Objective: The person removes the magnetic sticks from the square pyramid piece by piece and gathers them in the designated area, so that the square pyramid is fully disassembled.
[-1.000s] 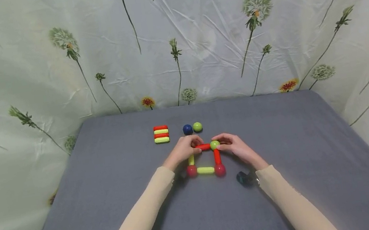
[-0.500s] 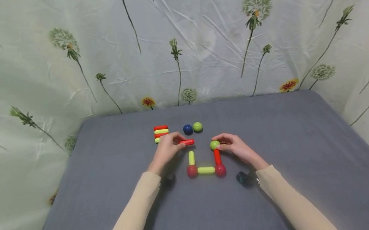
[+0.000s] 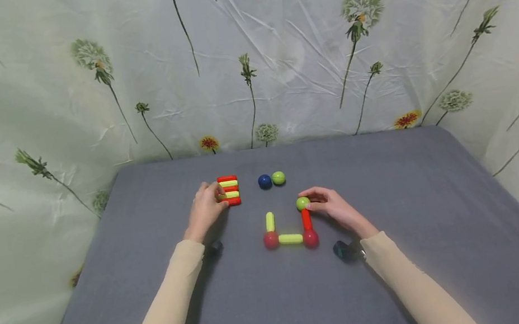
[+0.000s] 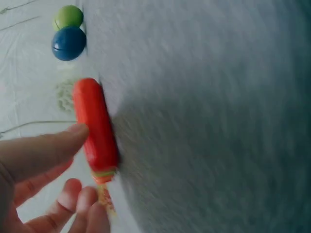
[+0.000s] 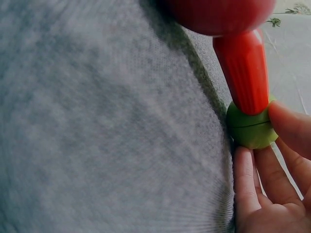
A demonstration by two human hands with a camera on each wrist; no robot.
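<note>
My left hand (image 3: 205,209) is at the left end of a row of red and yellow-green rods (image 3: 229,183). It pinches the nearest red rod (image 4: 96,124); the thumb lies on its side in the left wrist view, and the other fingers are partly behind it. My right hand (image 3: 334,208) holds a green ball (image 5: 250,127) between thumb and fingers. That ball joins a red rod (image 5: 245,73), which runs to a red ball (image 3: 310,239). From there a yellow-green rod (image 3: 291,239) leads to another red ball (image 3: 271,240), with an upper yellow-green rod (image 3: 270,221) pointing away from it.
A dark blue ball (image 3: 265,181) and a second green ball (image 3: 279,177) sit side by side at the back, right of the rods. The grey cloth-covered table (image 3: 395,180) ends at a flower-patterned curtain (image 3: 295,65).
My left hand has drawn the red rod off the frame's far side and carried it left to the row of rods. The right hand has stayed on the green ball.
</note>
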